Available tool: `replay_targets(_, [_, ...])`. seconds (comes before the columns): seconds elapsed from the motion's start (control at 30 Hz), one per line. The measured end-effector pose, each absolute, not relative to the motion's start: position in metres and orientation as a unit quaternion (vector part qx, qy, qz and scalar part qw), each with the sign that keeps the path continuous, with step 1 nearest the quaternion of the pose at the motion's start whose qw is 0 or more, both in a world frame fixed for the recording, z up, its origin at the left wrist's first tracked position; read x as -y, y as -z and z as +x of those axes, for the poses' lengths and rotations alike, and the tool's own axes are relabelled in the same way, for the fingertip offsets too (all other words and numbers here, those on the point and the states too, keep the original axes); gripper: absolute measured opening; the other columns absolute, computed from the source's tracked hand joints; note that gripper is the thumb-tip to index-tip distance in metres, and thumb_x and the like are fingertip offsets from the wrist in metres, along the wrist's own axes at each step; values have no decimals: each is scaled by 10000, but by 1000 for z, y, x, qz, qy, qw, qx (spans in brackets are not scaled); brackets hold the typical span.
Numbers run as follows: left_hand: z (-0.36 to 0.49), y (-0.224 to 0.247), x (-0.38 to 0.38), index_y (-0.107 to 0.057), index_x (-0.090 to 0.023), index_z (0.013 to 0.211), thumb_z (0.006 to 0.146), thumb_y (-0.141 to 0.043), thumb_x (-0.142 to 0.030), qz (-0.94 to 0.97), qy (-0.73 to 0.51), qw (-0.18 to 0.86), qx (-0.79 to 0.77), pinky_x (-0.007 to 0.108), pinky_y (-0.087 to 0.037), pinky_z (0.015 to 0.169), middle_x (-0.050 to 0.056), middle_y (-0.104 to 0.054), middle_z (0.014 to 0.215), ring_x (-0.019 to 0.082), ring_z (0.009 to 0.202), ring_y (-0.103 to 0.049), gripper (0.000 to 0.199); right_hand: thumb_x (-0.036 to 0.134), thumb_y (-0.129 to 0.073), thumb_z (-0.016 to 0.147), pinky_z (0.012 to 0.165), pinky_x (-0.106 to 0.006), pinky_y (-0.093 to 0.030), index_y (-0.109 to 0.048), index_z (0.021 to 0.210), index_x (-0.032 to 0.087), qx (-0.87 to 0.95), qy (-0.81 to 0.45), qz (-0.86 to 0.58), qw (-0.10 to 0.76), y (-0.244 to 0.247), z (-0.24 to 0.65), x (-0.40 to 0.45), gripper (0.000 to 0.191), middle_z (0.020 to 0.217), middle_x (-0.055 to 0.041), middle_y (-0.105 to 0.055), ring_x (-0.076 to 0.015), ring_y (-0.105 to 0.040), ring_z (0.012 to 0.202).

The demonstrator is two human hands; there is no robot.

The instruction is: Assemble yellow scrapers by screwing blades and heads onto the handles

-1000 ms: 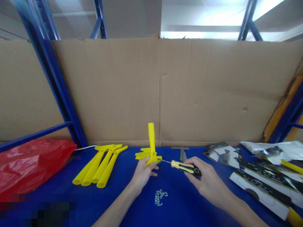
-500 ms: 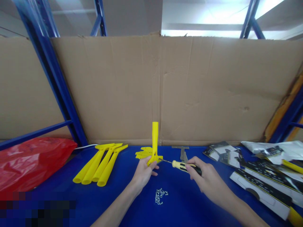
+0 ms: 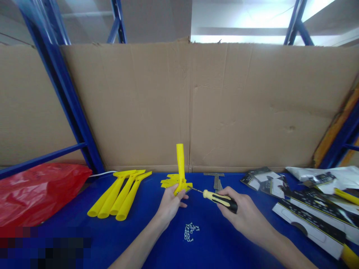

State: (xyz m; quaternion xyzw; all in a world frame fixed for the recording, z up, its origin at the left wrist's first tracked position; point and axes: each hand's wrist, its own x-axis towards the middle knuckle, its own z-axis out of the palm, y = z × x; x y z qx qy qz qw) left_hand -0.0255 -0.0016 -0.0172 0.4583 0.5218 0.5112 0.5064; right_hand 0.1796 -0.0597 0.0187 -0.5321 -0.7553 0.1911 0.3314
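Note:
My left hand (image 3: pixel 171 201) is closed on the wide end of a yellow plastic handle (image 3: pixel 180 160), whose tube points up. In my right hand (image 3: pixel 241 209) is a screwdriver (image 3: pixel 220 199) with a cream and black grip. Its shaft points left and the tip meets the handle's base; whether it sits in a screw is too small to tell. Behind my left hand lie several flat yellow plastic pieces (image 3: pixel 167 182). Nearer me, a small pile of screws and nuts (image 3: pixel 189 232) rests on the blue table (image 3: pixel 218 243).
Several yellow handles (image 3: pixel 123 201) lie at the left beside a red plastic bag (image 3: pixel 42 190). A metal scraper-like blade piece (image 3: pixel 216 182) lies behind the screwdriver. Black and white packaging cards (image 3: pixel 311 228) cover the right side. A cardboard wall (image 3: pixel 190 104) stands at the back.
The yellow handle's tube has tilted slightly left. My right fingers have shifted around the screwdriver's grip, exposing more of it; the tip stays at the handle's base.

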Motion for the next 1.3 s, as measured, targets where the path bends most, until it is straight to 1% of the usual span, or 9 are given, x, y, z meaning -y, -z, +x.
replay_targets(0.23, [-27, 20, 0, -656, -111, 908, 765, -587, -62, 460, -525, 506, -507, 184, -520, 409, 90, -662, 901, 128, 659, -601, 166, 291, -490, 827, 470, -216, -324, -594, 851, 196, 745, -197, -542, 337, -19, 176, 61, 142, 614, 15, -600, -109, -458, 502])
replay_targets(0.37, [-26, 22, -1, -657, -112, 869, 756, -612, -72, 445, -543, 503, -504, 188, -525, 410, 89, -666, 900, 130, 661, -605, 128, 319, -498, 808, 415, -206, -296, -580, 817, 198, 716, -234, -556, 351, -17, 174, 61, 147, 547, 37, -549, -93, -422, 436])
replay_targets(0.53, [-25, 23, 0, -661, -116, 860, 736, -654, -84, 434, -560, 505, -493, 184, -521, 404, 84, -677, 908, 123, 648, -605, 129, 391, -490, 791, 323, -183, -282, -509, 829, 204, 639, -356, -576, 365, -10, 172, 58, 192, 562, 45, -573, -68, -410, 328])
replay_targets(0.6, [-25, 23, 1, -665, -115, 849, 730, -660, -79, 429, -568, 501, -493, 190, -522, 402, 75, -673, 876, 123, 636, -604, 124, 413, -488, 784, 299, -175, -247, -488, 857, 204, 600, -398, -584, 375, -9, 171, 55, 221, 558, 51, -581, -56, -378, 292])
replay_targets(0.77, [-24, 23, 1, -674, -113, 824, 701, -698, -99, 421, -578, 496, -493, 193, -525, 415, 60, -666, 793, 120, 609, -599, 126, 392, -485, 784, 299, -172, -177, -494, 830, 187, 531, -469, -580, 402, -7, 169, 51, 211, 519, 33, -605, -36, -317, 253])
replay_targets(0.93, [-25, 17, 0, -678, -120, 849, 683, -729, -217, 431, -603, 491, -457, 235, -561, 468, 85, -676, 887, 161, 712, -628, 198, 465, -360, 841, 290, -174, -112, -521, 777, 164, 426, -592, -550, 406, -3, 172, 48, 348, 408, 4, -558, -35, -241, 224])
replay_targets(1.07, [-27, 10, 0, -670, -120, 870, 670, -729, -240, 445, -600, 486, -454, 236, -558, 464, 82, -670, 869, 168, 723, -624, 241, 457, -435, 823, 296, -155, -153, -513, 796, 171, 454, -553, -542, 441, -5, 173, 49, 298, 481, 21, -583, -31, -325, 260])
replay_targets(1.2, [-27, 9, 0, -662, -111, 845, 670, -717, -222, 449, -591, 479, -469, 241, -557, 463, 72, -650, 814, 170, 716, -623, 214, 454, -511, 781, 312, -156, -219, -528, 851, 174, 504, -502, -553, 433, -7, 174, 48, 289, 576, 33, -588, -41, -401, 317])
replay_targets(1.3, [-29, 10, -2, -650, -107, 833, 660, -717, -227, 445, -590, 468, -483, 246, -557, 459, 70, -639, 803, 175, 714, -626, 221, 453, -512, 781, 328, -177, -278, -536, 938, 168, 544, -462, -559, 423, -1, 177, 45, 327, 606, 25, -586, -65, -438, 356])
